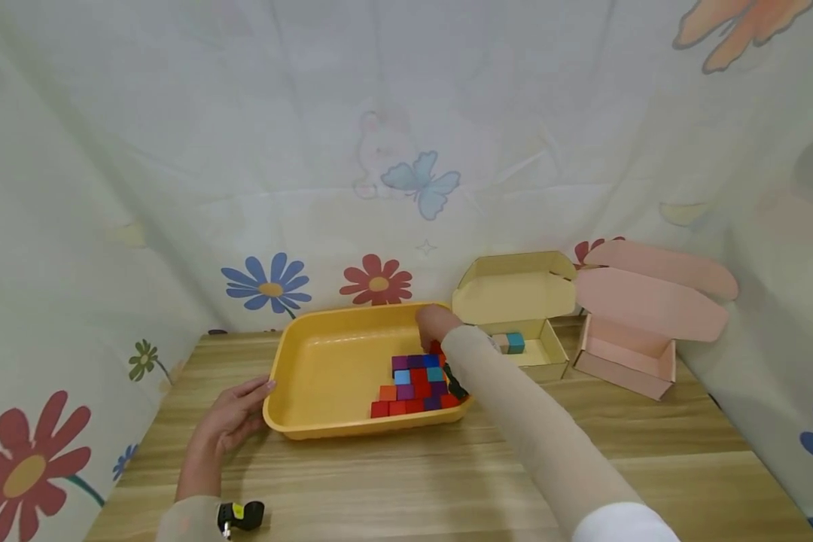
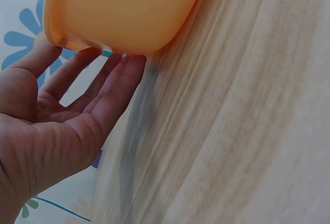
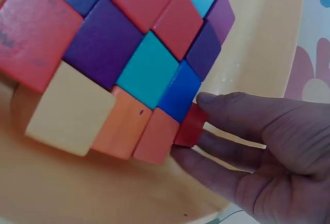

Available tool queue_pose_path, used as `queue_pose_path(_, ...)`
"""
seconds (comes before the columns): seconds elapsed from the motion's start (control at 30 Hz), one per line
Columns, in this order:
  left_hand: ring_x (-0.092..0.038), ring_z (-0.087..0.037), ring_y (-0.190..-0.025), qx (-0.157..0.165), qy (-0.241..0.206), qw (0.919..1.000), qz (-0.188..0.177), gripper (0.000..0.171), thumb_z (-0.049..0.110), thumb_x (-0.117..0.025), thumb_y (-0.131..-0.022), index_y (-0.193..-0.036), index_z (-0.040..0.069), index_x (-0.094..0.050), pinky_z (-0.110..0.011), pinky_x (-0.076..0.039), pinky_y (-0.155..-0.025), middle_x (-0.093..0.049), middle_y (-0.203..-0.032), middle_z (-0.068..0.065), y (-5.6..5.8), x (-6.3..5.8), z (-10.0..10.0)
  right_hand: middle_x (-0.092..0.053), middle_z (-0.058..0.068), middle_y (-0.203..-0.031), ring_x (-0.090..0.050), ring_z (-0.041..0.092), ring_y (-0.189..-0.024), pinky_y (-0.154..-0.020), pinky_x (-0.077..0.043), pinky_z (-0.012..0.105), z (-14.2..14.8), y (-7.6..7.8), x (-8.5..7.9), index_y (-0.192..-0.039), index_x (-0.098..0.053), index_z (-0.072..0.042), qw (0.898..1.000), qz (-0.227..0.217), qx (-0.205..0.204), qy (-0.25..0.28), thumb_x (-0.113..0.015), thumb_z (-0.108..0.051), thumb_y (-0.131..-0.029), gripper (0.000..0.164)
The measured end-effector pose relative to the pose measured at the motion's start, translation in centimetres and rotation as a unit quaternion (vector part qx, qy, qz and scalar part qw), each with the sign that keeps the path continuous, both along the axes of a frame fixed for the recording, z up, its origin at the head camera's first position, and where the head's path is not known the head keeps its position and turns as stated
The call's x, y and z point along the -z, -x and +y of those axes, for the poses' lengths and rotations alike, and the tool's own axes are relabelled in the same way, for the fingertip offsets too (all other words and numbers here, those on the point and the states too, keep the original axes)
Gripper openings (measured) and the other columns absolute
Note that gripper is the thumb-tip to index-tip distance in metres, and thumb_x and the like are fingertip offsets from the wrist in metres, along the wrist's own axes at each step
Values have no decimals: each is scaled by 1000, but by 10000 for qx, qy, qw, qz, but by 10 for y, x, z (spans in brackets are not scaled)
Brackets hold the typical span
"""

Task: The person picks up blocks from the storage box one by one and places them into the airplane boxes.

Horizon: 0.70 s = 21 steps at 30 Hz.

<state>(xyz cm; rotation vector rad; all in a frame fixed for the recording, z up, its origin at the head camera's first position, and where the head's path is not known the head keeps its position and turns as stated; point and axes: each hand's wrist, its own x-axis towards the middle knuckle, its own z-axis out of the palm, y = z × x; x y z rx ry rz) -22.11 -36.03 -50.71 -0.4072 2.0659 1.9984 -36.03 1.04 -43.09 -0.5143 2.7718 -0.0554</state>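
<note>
A: While the left hand [image 1: 232, 414] touches the left end of the yellow tray [image 1: 325, 376] with fingers loosely bent, what does the right hand [image 3: 278, 157] hold?

B: One red block [image 3: 191, 126], pinched between thumb and fingers. Location: inside the tray, right-hand part, far side.

A: Its axis?

B: Cube-like; no long axis discernible. It sits at the far end of the rightmost line of blocks, which runs across the tray, near to far: cream block [image 3: 70, 110], orange block [image 3: 122, 123], orange-red block [image 3: 156, 135], then the red.

A: The tray's own axis?

B: Oblong, long axis left to right across the person's view, right end angled slightly away. Further blocks [image 1: 418, 390], red, purple, blue and teal, lie in rows along that axis, left edge stepped.

A: Beyond the tray?

B: To its right, one cream box [image 1: 547, 371], lid raised, holding a teal block [image 1: 516, 343] and a wood-coloured block [image 1: 500, 343]. Farther right, one pink box [image 1: 619, 374], lid raised, set askew. All on a wood-grain table [image 1: 379, 482], backed by flower-printed cloth [image 1: 176, 150].

A: Near the left sleeve [image 1: 186, 521]?

B: One small black device [image 1: 245, 516].
</note>
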Motion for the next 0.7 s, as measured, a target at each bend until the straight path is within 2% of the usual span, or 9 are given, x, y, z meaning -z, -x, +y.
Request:
queue_pose_path(0.2, -65, -15, -112, 79, 88, 9999, 18, 77, 40, -65, -100, -158, 3, -33, -37, -57, -93, -42, -155, -22, -1, -1, -1, -58, 7, -91, -53, 21, -76, -65, -49, 27, 0, 5, 3, -100, -70, -3, 9999, 35, -93, 70, -84, -14, -85, 23)
queue_pose_path(0.47, -64, -13, -114, 86, -66, 9998, 152, 76, 38, -65, -101, -158, 1, -32, -36, -56, -94, -42, -155, -21, 2, 0, -2, -63, 9, -93, -61, 24, -76, -61, -54, 29, -4, 17, 0, -105, -64, -7, 9945, -348, 686, 707, -81, -12, -86, 26)
queue_pose_path(0.57, -64, -13, -113, 80, -111, 9998, 153, 77, 37, -65, -101, -158, 0, -31, -35, -56, -94, -45, -154, -20, 0, 0, -2, -62, 9, -95, -61, 23, -78, -62, -54, 28, -6, 18, -2, -109, -62, -8, 9934, -502, 768, 687, -82, -13, -86, 30)
queue_pose_path(0.7, -65, -13, -112, 58, -165, 9997, 153, 77, 36, -66, -100, -158, -1, -30, -36, -57, -93, -48, -151, -20, -1, 1, -1, -63, 8, -91, -62, 22, -75, -61, -53, 27, -5, 15, -4, -106, -63, -8, 9940, -512, 703, 670, -82, -14, -87, 28)
